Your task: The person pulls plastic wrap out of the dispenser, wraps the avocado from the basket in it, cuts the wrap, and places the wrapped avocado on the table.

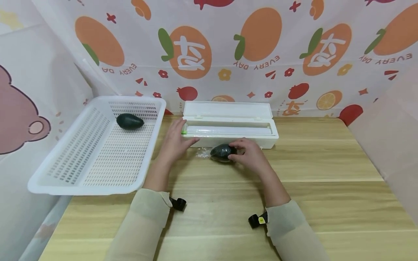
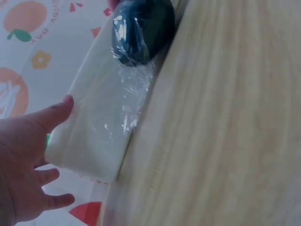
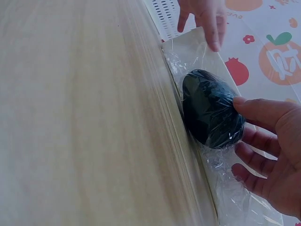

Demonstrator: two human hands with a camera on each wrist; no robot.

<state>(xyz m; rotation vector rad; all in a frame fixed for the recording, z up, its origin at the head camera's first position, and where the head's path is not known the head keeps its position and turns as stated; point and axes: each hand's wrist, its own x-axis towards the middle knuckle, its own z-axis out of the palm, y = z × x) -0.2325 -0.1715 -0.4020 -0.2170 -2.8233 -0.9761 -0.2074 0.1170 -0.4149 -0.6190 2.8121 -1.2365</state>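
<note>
A dark green avocado (image 1: 222, 153) wrapped in clear cling film (image 2: 129, 96) is in front of a white cling film box (image 1: 230, 142). My right hand (image 3: 277, 150) holds the avocado at its right end, thumb on one side and fingers on the other. Loose film trails from both ends of the fruit. At the box's left end is my left hand (image 1: 174, 141), its fingers spread and the thumb along the front edge; whether it presses on the box I cannot tell. The box's lid (image 1: 228, 109) stands open, showing the film roll (image 1: 228, 130) inside.
On the left stands a white plastic basket (image 1: 148, 159) with another dark green avocado (image 1: 130, 121) in it. Behind the wooden table (image 1: 215, 217) hangs a fruit-patterned cloth (image 1: 225, 54). Black cameras (image 1: 179, 204) are strapped to both wrists.
</note>
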